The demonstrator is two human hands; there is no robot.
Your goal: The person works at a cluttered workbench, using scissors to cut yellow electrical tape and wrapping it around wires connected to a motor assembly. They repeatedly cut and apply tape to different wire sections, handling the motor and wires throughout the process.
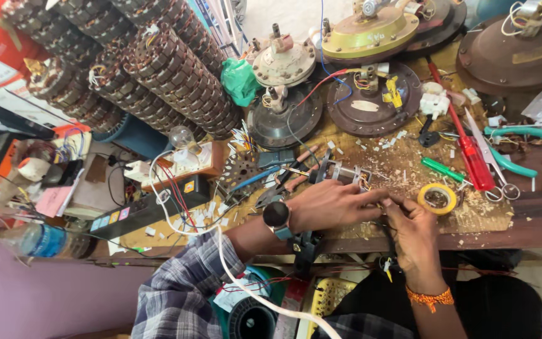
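My left hand (pixel 334 204), with a dark watch on its wrist, reaches across the workbench and pinches thin wires (pixel 381 202) near the bench's front edge. My right hand (pixel 412 229), wearing an orange thread band, meets it from below and grips the same wires, fingertips touching. The wires run from a small coil part (pixel 356 177) just behind my hands. A roll of yellow tape (pixel 437 198) lies right of my fingers.
Stacks of wound stators (pixel 158 69) fill the back left. Fan motor housings (pixel 371 94) stand at the back. A red screwdriver (pixel 468 150), green screwdriver (pixel 441 169), teal-handled pliers (pixel 509 147), a power strip (pixel 152 210) and a water bottle (pixel 39 240) lie about.
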